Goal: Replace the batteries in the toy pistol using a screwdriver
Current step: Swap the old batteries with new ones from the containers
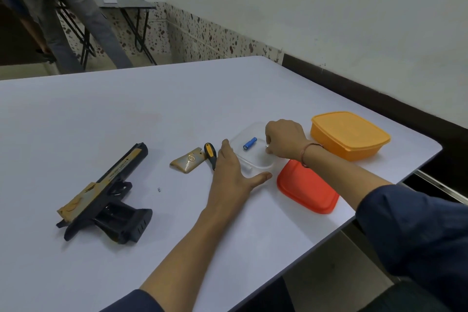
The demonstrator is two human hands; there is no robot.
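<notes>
Pistol (103, 195) left of screwdriver (210, 154); battery (250, 143) in tray (241, 134)

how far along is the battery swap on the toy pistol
Done: the grip cover is off, lying beside the screwdriver, with a small screw loose on the table. In hand: the left hand steadies the clear tray holding a blue battery, while the right hand reaches into it. Left: fitting batteries into the pistol and closing it.
</notes>
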